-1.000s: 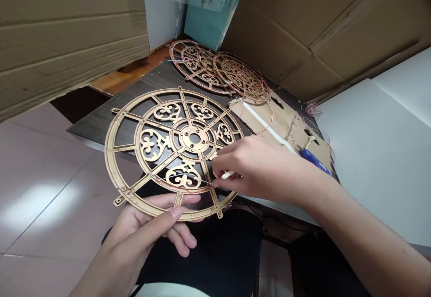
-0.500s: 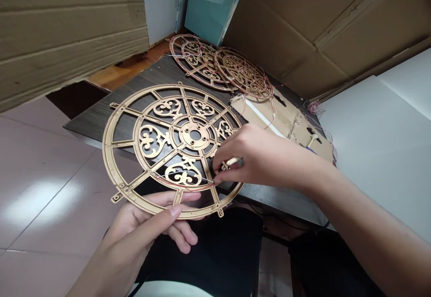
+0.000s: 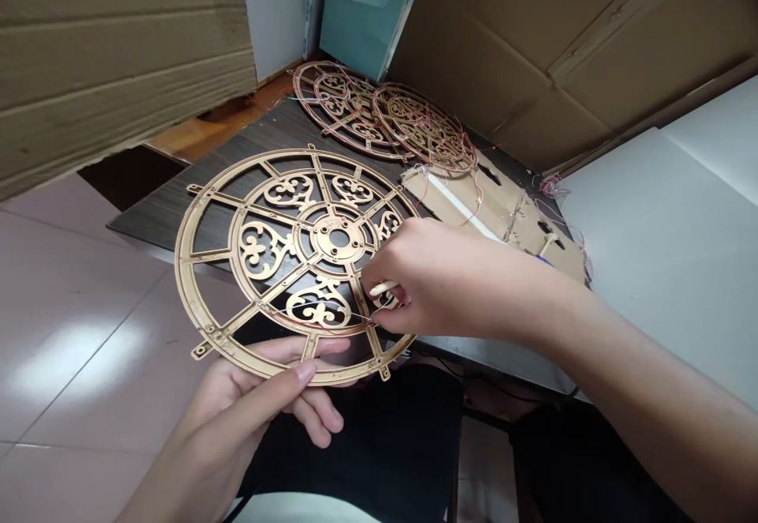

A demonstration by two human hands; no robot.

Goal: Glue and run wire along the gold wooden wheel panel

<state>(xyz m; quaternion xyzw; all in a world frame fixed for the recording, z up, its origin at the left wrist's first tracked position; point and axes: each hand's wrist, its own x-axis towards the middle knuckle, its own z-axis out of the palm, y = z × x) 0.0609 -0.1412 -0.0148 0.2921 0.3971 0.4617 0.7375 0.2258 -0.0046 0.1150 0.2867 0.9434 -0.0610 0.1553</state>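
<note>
A round gold openwork frame with spokes and scroll ornaments is tilted over the table's near edge. My left hand grips its near rim, thumb on top and fingers beneath. My right hand is closed over the right part of the frame, pinching a thin wire at the inner ring. Red and pale strands of this wire run left along the ring. A short cream-coloured stick pokes out between my right fingers; its other end is hidden.
Two similar round frames with red wires lie overlapping at the table's back. Right of them is a cardboard piece with a white strip and loose wires. Cardboard walls stand around the dark table.
My right hand has shifted slightly left and turned at the wire, and the cream stick now points more to the left. My left hand keeps its hold on the frame.
</note>
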